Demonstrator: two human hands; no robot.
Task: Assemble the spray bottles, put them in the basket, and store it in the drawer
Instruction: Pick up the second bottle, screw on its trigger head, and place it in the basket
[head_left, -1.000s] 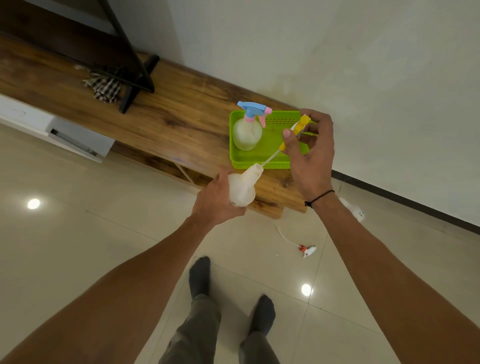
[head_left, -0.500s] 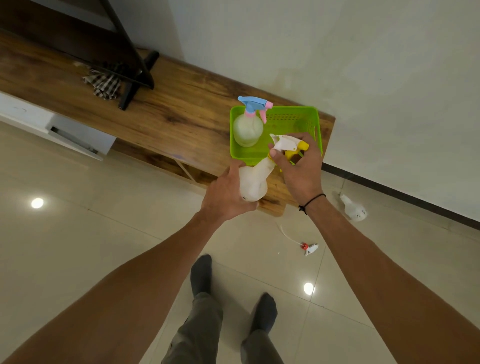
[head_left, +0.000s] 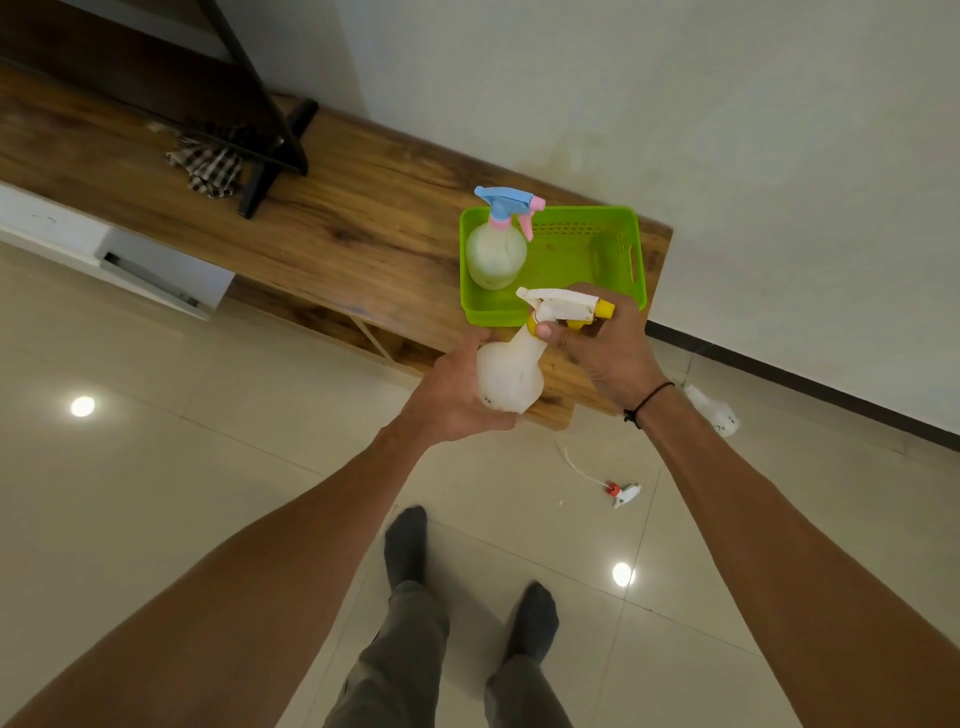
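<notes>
Far left: white drawer front (head_left: 156, 278) under the long wood-grain surface (head_left: 332, 228), slightly ajar by the look of it. Checked cloth (head_left: 208, 169) and a black stand foot (head_left: 270, 171) sit on the surface, not part of the job.

Centre: left hand (head_left: 452, 395) grips the round translucent white bottle body (head_left: 509, 376) from below and behind, fingers curled around it, bottle tilted with the neck up and to the right. It is held in the air at the surface's front edge, just in front of the bright green plastic basket (head_left: 636, 270).

In the basket's left corner: an assembled bottle with blue-and-pink trigger head (head_left: 496, 244), upright.

Right of centre: right hand (head_left: 602, 345) pinches the white trigger head with yellow nozzle and collar (head_left: 563, 306), thumb on the collar at the bottle neck. Head looks seated on the neck; can't tell if the thread is tight.

Step in hand, my read: screwing head onto the second bottle. Next: finish twisting the collar while the left hand holds the body against rotation, then set it upright in the basket's free right side.

Floor, right: loose white trigger head with red collar and dip tube (head_left: 621, 491), and another white bottle body (head_left: 711, 413) lying by the wall. Likely a third set to assemble.
</notes>
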